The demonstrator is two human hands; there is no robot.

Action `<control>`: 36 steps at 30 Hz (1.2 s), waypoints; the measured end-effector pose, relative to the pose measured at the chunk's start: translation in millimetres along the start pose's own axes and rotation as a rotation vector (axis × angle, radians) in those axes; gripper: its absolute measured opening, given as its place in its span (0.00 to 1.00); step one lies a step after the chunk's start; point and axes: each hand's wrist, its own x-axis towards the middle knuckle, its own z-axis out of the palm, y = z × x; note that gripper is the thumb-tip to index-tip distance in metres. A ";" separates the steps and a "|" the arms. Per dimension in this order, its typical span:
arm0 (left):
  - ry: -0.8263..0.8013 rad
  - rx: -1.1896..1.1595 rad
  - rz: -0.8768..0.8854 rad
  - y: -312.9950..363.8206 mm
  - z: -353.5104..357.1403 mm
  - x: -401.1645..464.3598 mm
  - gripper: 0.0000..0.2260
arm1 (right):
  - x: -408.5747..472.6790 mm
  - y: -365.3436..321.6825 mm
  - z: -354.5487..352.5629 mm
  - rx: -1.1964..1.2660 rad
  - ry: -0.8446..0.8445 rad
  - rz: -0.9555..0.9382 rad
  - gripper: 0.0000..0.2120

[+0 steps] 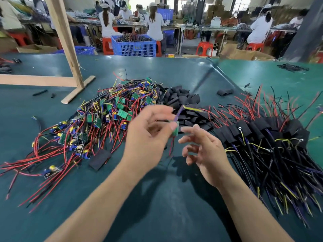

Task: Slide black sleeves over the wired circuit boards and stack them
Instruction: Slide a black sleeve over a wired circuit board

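My left hand (148,135) pinches a green circuit board (175,130), my right hand (203,149) loose-fingered beside it, black sleeves (185,105) just beyond.

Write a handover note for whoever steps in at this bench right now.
Left hand: pinches one bare circuit board above the table, wires trailing; no sleeve on it yet.
Right hand: open, holding nothing, beside the board.
Bare boards pile: left of the hands, still large.
Loose black sleeves: heap behind the hands; one flat sleeve lies near the left forearm.
Done: sleeved boards stack on the right, wires fanned out.
Left: take a sleeve, slide it over the held board, add it to the stack, then work through the pile.
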 end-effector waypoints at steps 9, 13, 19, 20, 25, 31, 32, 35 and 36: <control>0.044 0.067 0.001 -45.0 16.6 -25.3 0.12 | -2.7 -3.6 0.2 0.098 -0.041 -0.115 0.09; -0.092 0.213 0.056 -50.9 10.4 -26.9 0.09 | -3.1 -6.2 1.0 0.087 0.040 -0.149 0.03; -0.005 0.447 0.368 -54.9 11.0 -23.1 0.11 | -4.9 -1.5 7.9 0.187 0.056 -0.043 0.08; 0.018 0.517 0.458 -56.4 9.8 -21.6 0.12 | -5.5 0.9 11.5 0.169 0.050 -0.006 0.11; 0.188 0.572 0.533 -56.2 4.9 -20.7 0.08 | -5.2 -1.3 11.4 0.323 0.087 0.081 0.10; 0.191 0.586 0.538 -54.9 2.6 -21.9 0.04 | -9.6 0.0 11.4 0.325 -0.084 0.133 0.12; 0.154 0.600 0.559 -55.3 2.4 -21.8 0.06 | -9.4 0.5 12.0 0.337 -0.113 0.121 0.14; 0.110 0.652 0.568 -55.2 2.9 -20.9 0.08 | -6.5 -0.2 10.4 0.317 -0.110 0.055 0.17; 0.099 0.664 0.560 -55.5 3.2 -20.9 0.07 | -5.9 -0.1 10.1 0.268 -0.086 0.021 0.15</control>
